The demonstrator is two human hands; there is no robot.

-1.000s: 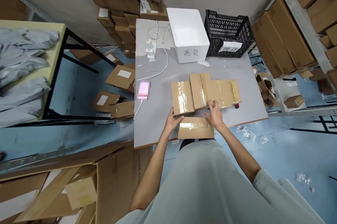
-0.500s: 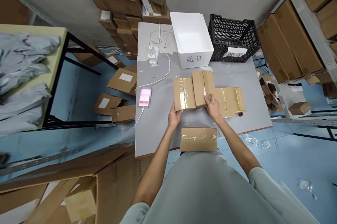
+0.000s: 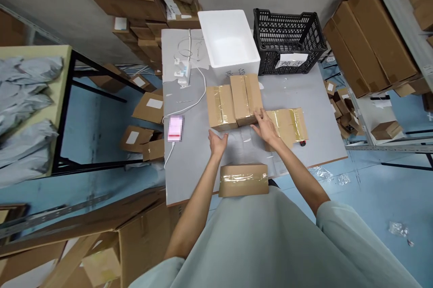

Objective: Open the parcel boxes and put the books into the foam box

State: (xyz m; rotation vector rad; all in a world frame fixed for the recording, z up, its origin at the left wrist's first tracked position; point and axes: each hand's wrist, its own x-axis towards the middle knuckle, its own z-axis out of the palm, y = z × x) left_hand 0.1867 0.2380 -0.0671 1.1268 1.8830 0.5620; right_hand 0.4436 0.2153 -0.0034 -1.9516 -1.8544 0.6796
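I have both grips out over the middle of the desk [image 3: 189, 171], working at a cluster of taped cardboard boxes [image 3: 233, 101] that stand side by side, their far ends close against the white bin [image 3: 230, 38] at the desk's far edge. The left grip [image 3: 218, 141] is spread open and holds nothing. It hovers just off the near left corner of the cluster, and I cannot quite tell whether a fingertip touches the cardboard. The right grip [image 3: 267, 128] lies flat with fingers extended, pressed to the cluster's near right corner, pinching nothing.

By my judgement the grouping is partway. What looks like three boxes are butted together. A flat taped pair [image 3: 289, 121] lies apart toward the right edge, partly under my right wrist, and a single taped box [image 3: 243, 180] sits alone at the near edge. Every box I can see is already sealed.

A black crate [image 3: 287, 38] stands at the far right corner, and a phone [image 3: 175, 128] on its cable lies by the left edge.
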